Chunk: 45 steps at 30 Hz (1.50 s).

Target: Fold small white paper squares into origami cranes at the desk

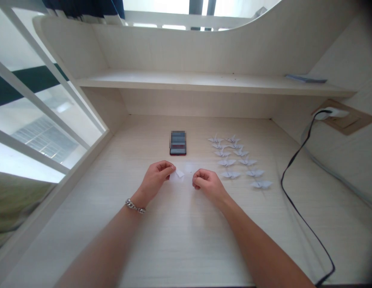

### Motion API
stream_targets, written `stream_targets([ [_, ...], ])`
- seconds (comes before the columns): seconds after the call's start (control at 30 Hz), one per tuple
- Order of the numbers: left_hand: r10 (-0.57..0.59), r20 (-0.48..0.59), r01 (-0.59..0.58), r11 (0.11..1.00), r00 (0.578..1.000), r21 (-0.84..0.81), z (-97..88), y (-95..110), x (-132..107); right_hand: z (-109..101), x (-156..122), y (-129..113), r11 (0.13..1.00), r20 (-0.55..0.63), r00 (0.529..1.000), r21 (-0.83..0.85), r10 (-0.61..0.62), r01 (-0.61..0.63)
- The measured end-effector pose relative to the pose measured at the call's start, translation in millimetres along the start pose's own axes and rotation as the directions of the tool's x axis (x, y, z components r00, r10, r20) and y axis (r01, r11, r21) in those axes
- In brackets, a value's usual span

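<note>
My left hand (157, 175) is curled, pinching the corner of a small white folded paper (180, 173) that lies on the pale wooden desk (180, 240). My right hand (205, 182) rests a little to the right of the paper with its fingers curled in; whether it touches the paper is not clear. A chain bracelet (135, 206) sits on my left wrist. Several folded white paper cranes (238, 160) stand in two rows to the right of my hands. A phone (178, 143) lies flat just beyond my hands.
A black cable (297, 208) runs from a wall socket (333, 114) at the right down across the desk to the front edge. A shelf (210, 82) spans the back, with a thin blue booklet (306, 78) on it. White rails stand at the left.
</note>
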<state>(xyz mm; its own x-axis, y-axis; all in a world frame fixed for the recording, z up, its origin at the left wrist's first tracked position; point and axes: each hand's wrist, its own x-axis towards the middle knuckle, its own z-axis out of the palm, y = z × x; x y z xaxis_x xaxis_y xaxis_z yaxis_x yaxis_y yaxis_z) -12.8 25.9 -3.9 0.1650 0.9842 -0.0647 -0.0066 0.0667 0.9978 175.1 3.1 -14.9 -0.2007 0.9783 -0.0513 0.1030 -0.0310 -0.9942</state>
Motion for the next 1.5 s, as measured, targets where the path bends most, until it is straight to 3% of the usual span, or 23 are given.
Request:
stream_targets([
  [0.1,-0.010,0.020,0.010,1.000,1.000,0.000,0.8,-1,-1,2,-1,-3,0.997,-0.013,1.000,0.075,0.010,-0.009],
  [0.27,-0.040,0.071,0.040,0.999,0.997,0.008,12.4,-1,-5,8,-3,-5,0.994,0.082,0.996,0.099,0.041,-0.049],
  [0.5,-0.044,0.093,0.049,0.997,0.995,-0.053,21.7,3,-9,10,-2,-2,0.992,0.029,0.998,0.109,0.059,-0.062],
  [0.7,0.002,0.031,0.000,0.999,1.000,-0.046,20.5,-1,-8,13,-2,-2,0.992,0.115,0.991,0.096,0.075,-0.086],
  [0.9,-0.007,0.025,0.010,0.996,1.000,-0.087,21.3,-1,-8,12,-1,3,0.988,0.092,0.995,0.144,0.043,-0.056],
  [1.27,0.036,0.055,-0.026,0.985,0.998,-0.171,24.0,5,-11,13,-1,-4,0.967,0.061,0.991,0.217,0.122,-0.132],
  [1.5,0.042,0.061,-0.037,0.997,0.997,-0.074,21.2,4,-11,10,-4,-4,0.983,0.056,0.997,0.169,0.061,-0.070],
])
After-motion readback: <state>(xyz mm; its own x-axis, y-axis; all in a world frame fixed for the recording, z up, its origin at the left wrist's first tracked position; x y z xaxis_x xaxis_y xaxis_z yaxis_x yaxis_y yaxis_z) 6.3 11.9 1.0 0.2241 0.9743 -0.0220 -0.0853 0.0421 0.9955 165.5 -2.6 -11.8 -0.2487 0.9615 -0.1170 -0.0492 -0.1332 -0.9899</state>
